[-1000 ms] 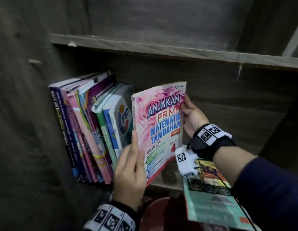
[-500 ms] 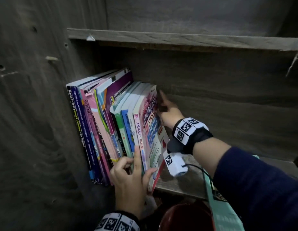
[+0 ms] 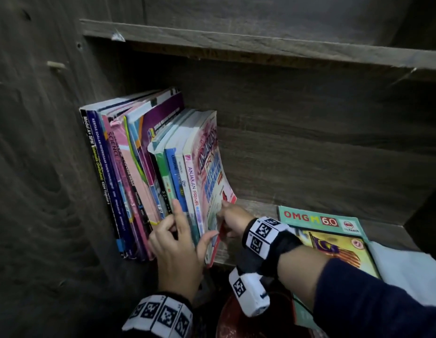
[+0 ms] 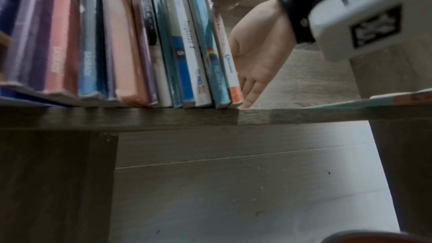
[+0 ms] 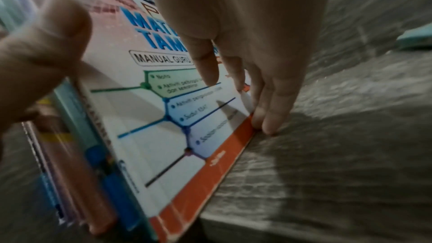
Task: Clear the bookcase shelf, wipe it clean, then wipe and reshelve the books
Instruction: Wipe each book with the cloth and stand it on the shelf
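Observation:
A pink maths book (image 3: 209,172) stands at the right end of the row of books (image 3: 129,167) on the wooden shelf (image 3: 256,208), leaning left against them. My left hand (image 3: 178,242) is at the spines: its thumb (image 5: 46,43) lies on the pink cover, its index finger on the neighbouring spines, pinching the book's front edge. My right hand (image 3: 232,218) has straight fingers (image 5: 268,99) pressed along the cover's lower orange edge (image 5: 210,173), tips touching the shelf. The left wrist view shows the row's spines (image 4: 93,53) and my right palm (image 4: 254,53) beside them.
A teal book (image 3: 329,235) lies flat on the shelf to the right, with a white cloth (image 3: 402,267) at its right edge. A red round object (image 3: 256,320) sits below the shelf front. The upper shelf board (image 3: 260,42) is overhead; the side wall (image 3: 41,167) bounds the row.
The pink book went from held out in front into the row's right end. My right hand slid from behind the book's top down to its lower cover edge.

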`<state>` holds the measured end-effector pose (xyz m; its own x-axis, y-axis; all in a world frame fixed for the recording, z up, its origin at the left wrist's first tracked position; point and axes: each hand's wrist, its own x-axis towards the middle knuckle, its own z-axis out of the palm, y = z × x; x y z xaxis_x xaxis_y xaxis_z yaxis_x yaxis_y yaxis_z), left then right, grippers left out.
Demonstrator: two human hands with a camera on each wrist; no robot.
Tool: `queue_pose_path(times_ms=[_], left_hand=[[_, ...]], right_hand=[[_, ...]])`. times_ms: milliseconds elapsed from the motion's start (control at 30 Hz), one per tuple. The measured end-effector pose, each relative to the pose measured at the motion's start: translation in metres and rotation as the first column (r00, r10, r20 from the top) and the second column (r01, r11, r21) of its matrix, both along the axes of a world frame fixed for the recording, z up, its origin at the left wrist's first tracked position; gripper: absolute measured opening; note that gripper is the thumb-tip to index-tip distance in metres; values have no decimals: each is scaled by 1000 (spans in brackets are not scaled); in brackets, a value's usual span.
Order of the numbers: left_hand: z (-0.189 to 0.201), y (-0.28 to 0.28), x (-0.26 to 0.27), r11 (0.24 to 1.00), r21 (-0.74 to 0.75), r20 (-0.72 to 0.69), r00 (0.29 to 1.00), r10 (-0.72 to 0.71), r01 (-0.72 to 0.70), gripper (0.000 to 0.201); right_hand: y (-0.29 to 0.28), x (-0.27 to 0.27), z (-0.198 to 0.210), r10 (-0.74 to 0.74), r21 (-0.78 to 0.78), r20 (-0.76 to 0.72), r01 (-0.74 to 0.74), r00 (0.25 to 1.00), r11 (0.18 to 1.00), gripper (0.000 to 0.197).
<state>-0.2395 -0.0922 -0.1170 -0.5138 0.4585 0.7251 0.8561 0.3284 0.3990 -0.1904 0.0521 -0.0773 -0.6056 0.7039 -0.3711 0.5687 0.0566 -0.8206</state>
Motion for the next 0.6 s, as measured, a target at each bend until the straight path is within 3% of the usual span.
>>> queue_pose_path(times_ms=[67,167,267,333,400,467,533,600], left_hand=[[6,2,2,996,49,56,996,-75,72,85],[7,4,12,990,136,-21,999,-44,47,79],[13,10,34,953,258,-163,980,-118,158,59],[18,15,54,915,264,-203,945,-257,306,47],[15,23,71,900,124,-163,903,-398,419,44],[4,32,84,863,-115,-21,867,-497,492,46],[-17,42,93,781,-349,144,853,-501,518,54],[-38,50,100,694,-497,252,852,-459,521,66]], right_hand=[[-1,7,0,3,-33,-42,-4,999,999,39],[1,33,0,-41,-41,-136,35,990,999,30],[14,84,8,-143,206,-51,151,988,967,27],[26,132,16,-228,391,25,201,973,898,24],[38,184,23,-353,563,183,196,918,803,26],[49,235,19,-481,680,413,90,773,728,33],[55,272,8,-532,663,597,4,601,749,44],[54,292,-5,-513,569,666,76,541,819,50]])
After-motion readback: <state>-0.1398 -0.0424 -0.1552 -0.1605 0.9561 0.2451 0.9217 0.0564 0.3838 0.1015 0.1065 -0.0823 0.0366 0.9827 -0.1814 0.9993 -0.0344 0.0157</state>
